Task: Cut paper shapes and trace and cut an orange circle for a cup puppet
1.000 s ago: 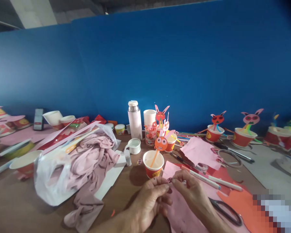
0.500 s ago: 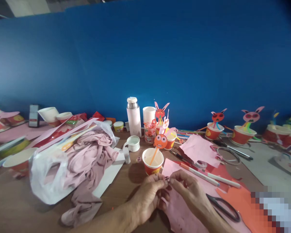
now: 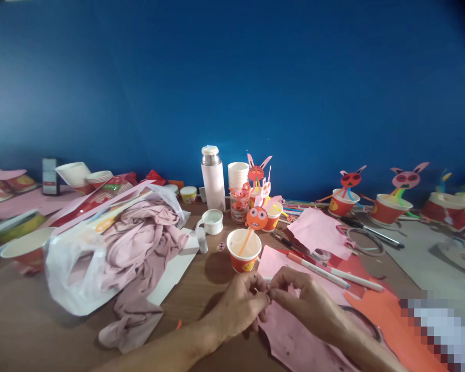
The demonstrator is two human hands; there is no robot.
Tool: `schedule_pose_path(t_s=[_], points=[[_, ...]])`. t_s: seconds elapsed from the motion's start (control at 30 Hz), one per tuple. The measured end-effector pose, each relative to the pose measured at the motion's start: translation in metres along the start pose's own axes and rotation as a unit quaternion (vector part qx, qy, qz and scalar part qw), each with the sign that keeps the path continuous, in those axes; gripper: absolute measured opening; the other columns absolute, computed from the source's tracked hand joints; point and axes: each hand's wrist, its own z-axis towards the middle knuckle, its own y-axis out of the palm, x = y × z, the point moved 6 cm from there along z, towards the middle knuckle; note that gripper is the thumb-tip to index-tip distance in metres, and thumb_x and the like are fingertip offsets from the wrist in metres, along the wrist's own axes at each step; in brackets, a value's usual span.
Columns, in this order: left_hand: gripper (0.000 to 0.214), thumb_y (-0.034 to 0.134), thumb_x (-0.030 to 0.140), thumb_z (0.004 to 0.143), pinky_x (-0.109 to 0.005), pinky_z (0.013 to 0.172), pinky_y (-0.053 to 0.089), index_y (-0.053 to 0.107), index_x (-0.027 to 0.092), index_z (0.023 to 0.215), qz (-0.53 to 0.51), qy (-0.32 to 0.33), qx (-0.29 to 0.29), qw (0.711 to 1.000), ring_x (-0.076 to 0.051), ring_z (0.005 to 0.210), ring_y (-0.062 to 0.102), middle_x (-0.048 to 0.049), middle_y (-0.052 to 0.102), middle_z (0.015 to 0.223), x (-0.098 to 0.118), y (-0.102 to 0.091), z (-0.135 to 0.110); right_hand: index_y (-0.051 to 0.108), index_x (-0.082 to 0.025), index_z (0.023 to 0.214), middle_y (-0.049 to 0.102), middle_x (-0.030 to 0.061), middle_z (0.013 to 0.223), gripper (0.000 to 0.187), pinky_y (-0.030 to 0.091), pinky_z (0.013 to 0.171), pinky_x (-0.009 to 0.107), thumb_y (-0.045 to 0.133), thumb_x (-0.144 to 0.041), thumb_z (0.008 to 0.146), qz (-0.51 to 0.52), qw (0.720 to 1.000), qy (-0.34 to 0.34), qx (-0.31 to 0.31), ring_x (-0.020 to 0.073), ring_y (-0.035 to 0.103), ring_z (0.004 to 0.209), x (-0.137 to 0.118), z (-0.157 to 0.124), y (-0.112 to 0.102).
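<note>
Left hand (image 3: 240,306) and right hand (image 3: 309,302) meet fingertip to fingertip over a cluttered tabletop (image 3: 199,289), both pinched on a small piece (image 3: 268,291) mostly hidden from view, at the edge of a pink sheet (image 3: 290,330) and just in front of a red paper cup (image 3: 237,263). The cup carries a yellow emblem (image 3: 250,265), its lettering too small to read; from it rises an orange paper face (image 3: 257,219) with round eyes. Left of the cup, a round tag (image 3: 221,247) bears a dark mark that cannot be read with certainty. Fine print on a white marker (image 3: 320,270) and the green label (image 3: 110,187) on red wrapping (image 3: 104,195) at left are likewise illegible.
</note>
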Motion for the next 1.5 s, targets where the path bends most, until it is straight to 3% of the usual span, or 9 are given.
schedule_pose_path(t_s=[0.23, 0.33, 0.53, 0.87, 1.13, 1.5], points=[[0.029, 0.044, 0.011, 0.071, -0.016, 0.029, 0.036, 0.045, 0.013, 0.100, -0.120, -0.044, 0.019, 0.992, -0.007, 0.038, 0.047, 0.0018, 0.056, 0.066, -0.006, 0.001, 0.002, 0.053, -0.018, 0.065, 0.046, -0.0047, 0.056, 0.019, 0.031, 0.048, 0.023, 0.051, -0.035, 0.074, 0.053, 0.995, 0.033, 0.072, 0.0106, 0.040, 0.051, 0.016, 0.024, -0.023], [0.039, 0.041, 0.007, 0.072, -0.017, 0.030, 0.037, 0.039, 0.011, 0.111, -0.155, -0.052, 0.011, 0.986, -0.008, 0.040, 0.047, 0.0003, 0.057, 0.067, -0.010, 0.005, 0.004, 0.053, -0.018, 0.065, 0.043, -0.0053, 0.054, 0.019, 0.029, 0.047, 0.023, 0.052, -0.036, 0.072, 0.056, 0.994, 0.041, 0.079, 0.0099, 0.037, 0.049, 0.020, 0.031, -0.022], [0.053, 0.044, 0.007, 0.069, -0.017, 0.031, 0.037, 0.033, 0.014, 0.120, -0.192, -0.035, -0.003, 0.981, -0.009, 0.041, 0.048, 0.0004, 0.057, 0.067, -0.007, 0.012, 0.001, 0.056, -0.017, 0.059, 0.051, -0.0029, 0.057, 0.017, 0.033, 0.053, 0.024, 0.053, -0.029, 0.070, 0.040, 0.996, 0.024, 0.081, 0.0115, 0.043, 0.055, 0.015, 0.035, -0.011], [0.046, 0.050, 0.011, 0.065, -0.017, 0.030, 0.036, 0.041, 0.015, 0.111, -0.206, -0.024, -0.016, 0.978, -0.008, 0.040, 0.046, 0.0021, 0.056, 0.065, -0.006, 0.013, 0.003, 0.051, -0.019, 0.052, 0.053, -0.0034, 0.053, 0.019, 0.036, 0.051, 0.023, 0.053, -0.030, 0.068, 0.031, 0.992, 0.040, 0.115, 0.0131, 0.050, 0.053, 0.012, 0.033, -0.007], [0.041, 0.051, 0.014, 0.064, -0.017, 0.031, 0.035, 0.045, 0.016, 0.105, -0.207, -0.025, -0.024, 0.978, -0.008, 0.039, 0.046, 0.0031, 0.056, 0.063, -0.006, 0.014, 0.005, 0.054, -0.018, 0.059, 0.062, 0.0018, 0.061, 0.016, 0.044, 0.057, 0.026, 0.053, -0.028, 0.072, 0.027, 0.991, 0.031, 0.127, 0.0171, 0.058, 0.061, 0.016, 0.031, -0.001], [0.039, 0.051, 0.014, 0.065, -0.017, 0.030, 0.034, 0.046, 0.016, 0.103, -0.208, -0.029, -0.024, 0.977, -0.008, 0.038, 0.046, 0.0034, 0.056, 0.062, -0.008, 0.014, 0.004, 0.056, -0.019, 0.065, 0.063, 0.0007, 0.062, 0.014, 0.042, 0.055, 0.027, 0.054, -0.026, 0.076, -0.021, 0.990, 0.018, 0.139, 0.0166, 0.058, 0.059, 0.018, 0.029, 0.002]])
